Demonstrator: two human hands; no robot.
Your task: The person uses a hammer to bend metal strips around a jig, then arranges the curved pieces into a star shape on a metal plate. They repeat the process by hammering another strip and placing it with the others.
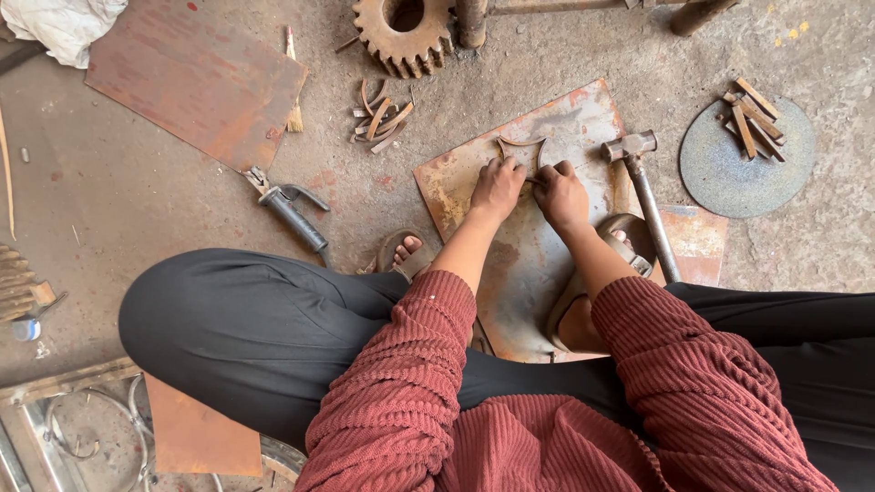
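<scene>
Concrete floor (137,196) of a workshop, dusty and stained. Left hand (497,187) and right hand (561,196) were both closed, pinching a curved-sided metal piece (521,148) flat on a rusty steel plate (574,123). Step looked like positioning/aligning; next move prob. needs firm hold. Piece: thin strips, concave star-like outline. Hammer (638,169) lay just right; bent strips (381,117) and gear (404,35) farther off.

both hands, left hand (497,187), right hand (561,194), press curved metal strips (521,146) on rusty plate (529,264); hammer (643,187) beside.
</scene>
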